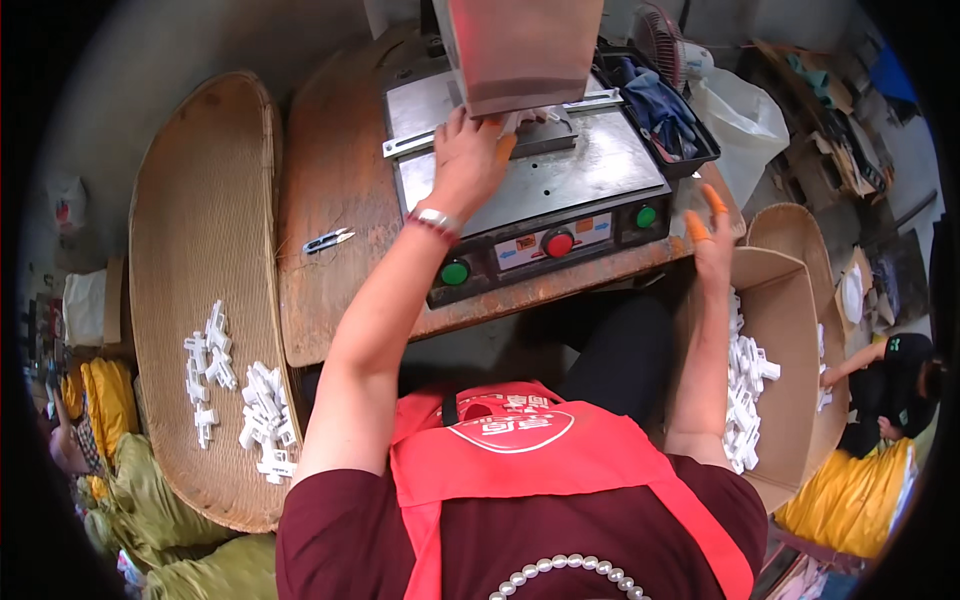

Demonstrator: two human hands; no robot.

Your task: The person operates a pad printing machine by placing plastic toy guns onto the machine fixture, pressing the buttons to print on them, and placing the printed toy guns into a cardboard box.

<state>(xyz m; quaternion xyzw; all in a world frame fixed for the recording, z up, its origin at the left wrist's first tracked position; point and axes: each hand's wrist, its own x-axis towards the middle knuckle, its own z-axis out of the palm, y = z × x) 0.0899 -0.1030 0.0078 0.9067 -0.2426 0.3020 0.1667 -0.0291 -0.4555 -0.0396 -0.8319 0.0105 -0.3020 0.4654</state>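
My left hand (468,165) reaches over the metal plate (570,180) of a press-like machine, its fingers stretched out under the grey machine head (525,50). Beside those fingertips a small white piece (525,120) shows at a metal fixture (548,138); whether they touch it I cannot tell. Orange covers sit on some fingers of both hands. Past the table's right corner my right hand (712,245) is raised, fingers apart and holding nothing. Just below it stands a cardboard box (785,350) with white plastic parts (745,390).
A woven tray (200,220) at left carries several white plastic parts (265,410). Small thread snips (328,241) lie on the wooden table (325,170). Green buttons (455,272) and a red button (558,243) line the machine's front. A black bin (690,160) holds dark cloth. Another person (890,385) works at far right.
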